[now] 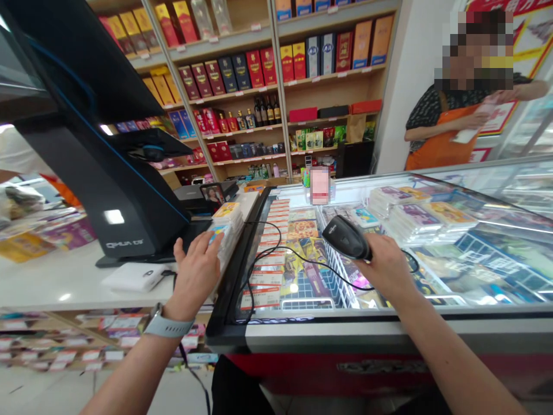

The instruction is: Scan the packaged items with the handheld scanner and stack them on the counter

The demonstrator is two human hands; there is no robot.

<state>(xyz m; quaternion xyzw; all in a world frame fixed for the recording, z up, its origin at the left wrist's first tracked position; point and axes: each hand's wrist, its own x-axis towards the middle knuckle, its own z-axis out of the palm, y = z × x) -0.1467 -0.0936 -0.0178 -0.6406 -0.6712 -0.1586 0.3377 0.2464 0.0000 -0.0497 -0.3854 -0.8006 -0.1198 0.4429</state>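
My right hand (386, 268) is wrapped round the handle of a black barcode scanner (345, 236), held above the glass top of a chest freezer. From the scanner a thin black cable (311, 257) loops left across the glass. My left hand (196, 276), with a watch on its wrist, has its fingers spread at a stack of flat packets (232, 222) on the counter. Its fingertips reach a blue-topped packet; whether they touch it I cannot tell. More packets lie in a pile (417, 213) on the freezer's right side.
A black checkout terminal (129, 190) rises from the white counter (38, 288), beside a small white box (136, 276). Price tags (264, 278) line the freezer's left. Shelves of boxed bottles (233, 74) stand behind. Across the freezer is a person in an orange apron (444, 138).
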